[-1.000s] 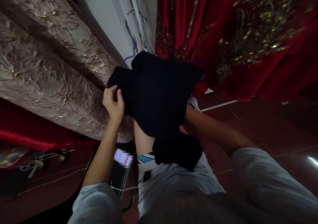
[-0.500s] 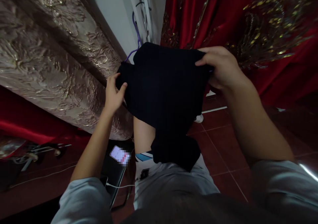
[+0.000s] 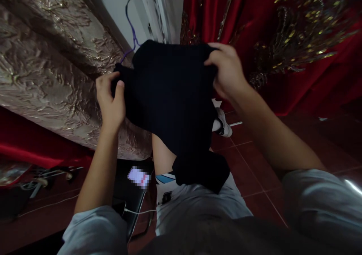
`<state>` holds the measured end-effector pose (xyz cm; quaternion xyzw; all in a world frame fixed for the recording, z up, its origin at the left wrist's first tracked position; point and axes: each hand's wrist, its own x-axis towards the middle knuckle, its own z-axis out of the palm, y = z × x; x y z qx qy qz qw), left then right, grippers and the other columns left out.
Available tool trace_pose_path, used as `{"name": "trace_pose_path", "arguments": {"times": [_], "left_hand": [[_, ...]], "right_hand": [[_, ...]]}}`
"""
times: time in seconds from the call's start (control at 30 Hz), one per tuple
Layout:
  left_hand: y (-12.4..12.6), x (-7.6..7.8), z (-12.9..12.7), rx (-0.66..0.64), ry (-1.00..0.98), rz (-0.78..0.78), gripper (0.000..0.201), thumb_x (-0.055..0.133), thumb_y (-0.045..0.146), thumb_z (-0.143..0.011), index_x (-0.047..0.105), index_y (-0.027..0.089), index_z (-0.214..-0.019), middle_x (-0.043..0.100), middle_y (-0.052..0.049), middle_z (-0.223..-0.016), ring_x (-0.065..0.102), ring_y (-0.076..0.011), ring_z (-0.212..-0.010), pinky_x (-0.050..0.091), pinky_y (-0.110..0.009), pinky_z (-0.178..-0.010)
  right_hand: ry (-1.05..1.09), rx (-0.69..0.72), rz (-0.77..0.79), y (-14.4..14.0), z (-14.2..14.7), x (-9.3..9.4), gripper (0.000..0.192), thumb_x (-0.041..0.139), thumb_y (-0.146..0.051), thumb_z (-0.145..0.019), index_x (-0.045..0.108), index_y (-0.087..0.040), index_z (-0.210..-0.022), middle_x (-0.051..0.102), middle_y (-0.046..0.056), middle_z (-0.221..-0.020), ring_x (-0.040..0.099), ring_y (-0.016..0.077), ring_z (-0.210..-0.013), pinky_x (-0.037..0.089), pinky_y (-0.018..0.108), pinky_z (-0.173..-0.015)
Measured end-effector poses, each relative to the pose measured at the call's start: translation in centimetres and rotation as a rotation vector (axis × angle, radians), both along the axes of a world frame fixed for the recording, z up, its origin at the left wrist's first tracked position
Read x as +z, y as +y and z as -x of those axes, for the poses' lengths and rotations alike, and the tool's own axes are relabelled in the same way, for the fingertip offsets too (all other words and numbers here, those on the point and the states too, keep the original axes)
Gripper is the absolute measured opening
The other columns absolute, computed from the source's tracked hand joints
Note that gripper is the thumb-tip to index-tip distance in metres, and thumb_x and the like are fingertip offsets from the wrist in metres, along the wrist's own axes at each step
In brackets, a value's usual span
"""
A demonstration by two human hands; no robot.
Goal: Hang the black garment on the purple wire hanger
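Observation:
A black garment (image 3: pixel 172 89) hangs from a purple clothes hanger (image 3: pixel 133 38), whose hook points up in front of the pale wall. My left hand (image 3: pixel 111 102) grips the garment's left upper edge between thumb and fingers, just below the hanger's arm. At the upper right corner, my right hand (image 3: pixel 229 71) pinches the cloth, its fingertips partly behind it. The fabric is spread between both hands, and its lower part lies bunched on my lap. Most of the hanger is hidden inside the garment.
White poles (image 3: pixel 161 13) stand behind the hanger. A shiny beige textured cloth (image 3: pixel 70 77) drapes on the left, red fabric with gold sequins (image 3: pixel 263 32) on the right. A phone (image 3: pixel 138 177) with a lit screen lies on a black seat (image 3: pixel 132 202), near a white cable (image 3: pixel 140 212).
Both hands have moved left with the garment and hanger. The hanger's hook, which overlapped the white poles before, now shows to the left of them. More of a white shoe is visible.

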<state>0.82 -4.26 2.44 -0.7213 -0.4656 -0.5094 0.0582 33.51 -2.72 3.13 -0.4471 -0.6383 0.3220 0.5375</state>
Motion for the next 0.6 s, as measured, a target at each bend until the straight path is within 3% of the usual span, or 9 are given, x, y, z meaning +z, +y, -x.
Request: {"name": "trace_pose_path", "arguments": {"times": [0.1,0.17,0.23,0.33,0.43,0.5,0.6], "left_hand": [[0.0,-0.2,-1.0,-0.151,-0.299,0.240,0.053,0.051,0.064,-0.099,0.066,0.018,-0.123,0.068,-0.009,-0.124,0.060,-0.0230,-0.121,0.046,-0.043,-0.110],[-0.5,0.0,-1.8,-0.273,-0.561,0.445,0.057,0.050,0.070,-0.095,0.065,0.020,-0.116,0.070,-0.009,-0.122,0.063,-0.0222,-0.114,0.052,-0.039,-0.099],[-1.2,0.4,-2.2,-0.328,-0.726,0.563,0.045,0.059,0.063,-0.092,0.065,0.020,-0.104,0.070,-0.009,-0.120,0.063,-0.0221,-0.113,0.054,-0.035,-0.090],[-3.1,0.7,-2.1,-0.295,-0.783,0.623,0.018,0.074,0.032,-0.080,0.063,0.020,-0.088,0.071,-0.006,-0.106,0.064,-0.0202,-0.107,0.053,-0.032,-0.087],[-5.9,0.9,-1.4,-0.318,-0.634,0.763,0.013,0.072,0.018,-0.071,0.061,0.021,-0.079,0.066,-0.003,-0.082,0.064,-0.0178,-0.088,0.053,-0.031,-0.082],[-8.0,1.1,-0.6,-0.381,-0.418,0.902,0.010,0.071,0.021,-0.075,0.062,0.022,-0.078,0.062,-0.002,-0.073,0.062,-0.0177,-0.074,0.053,-0.031,-0.072],[-10.6,2.2,0.6,-0.379,-0.135,1.061,0.006,0.069,0.028,-0.083,0.063,0.026,-0.084,0.058,0.000,-0.067,0.054,-0.0150,-0.055,0.046,-0.026,-0.052]], "right_hand": [[0.013,0.127,-0.159,-3.0,2.4,-1.5,0.029,0.045,-0.016,-0.083,0.063,-0.020,-0.106,0.065,0.005,-0.106,0.061,0.0233,-0.107,0.053,0.041,-0.099],[-0.172,0.323,-0.266,-5.7,3.6,-3.2,0.036,0.044,-0.017,-0.086,0.064,-0.021,-0.115,0.067,0.006,-0.115,0.062,0.0250,-0.114,0.050,0.045,-0.106],[-0.361,0.516,-0.310,-8.4,4.2,-4.8,0.044,0.044,-0.020,-0.091,0.059,-0.022,-0.132,0.065,0.009,-0.128,0.060,0.0271,-0.121,0.049,0.047,-0.109],[-0.590,0.785,-0.311,-10.8,3.9,-6.6,0.065,0.054,-0.019,-0.087,0.045,-0.020,-0.152,0.055,0.013,-0.145,0.055,0.0292,-0.132,0.048,0.045,-0.113],[-0.615,0.959,-0.261,-10.7,2.7,-6.9,0.080,0.067,-0.021,-0.084,0.038,-0.025,-0.159,0.050,0.009,-0.153,0.052,0.0261,-0.140,0.047,0.038,-0.116],[-0.541,0.917,-0.272,-9.5,1.8,-6.6,0.074,0.069,-0.027,-0.088,0.042,-0.024,-0.156,0.051,0.010,-0.152,0.050,0.0238,-0.142,0.044,0.038,-0.119],[-0.457,0.611,-0.382,-7.2,0.9,-6.1,0.076,0.070,-0.031,-0.089,0.039,-0.024,-0.158,0.039,0.014,-0.161,0.035,0.0275,-0.153,0.032,0.049,-0.127]]}}
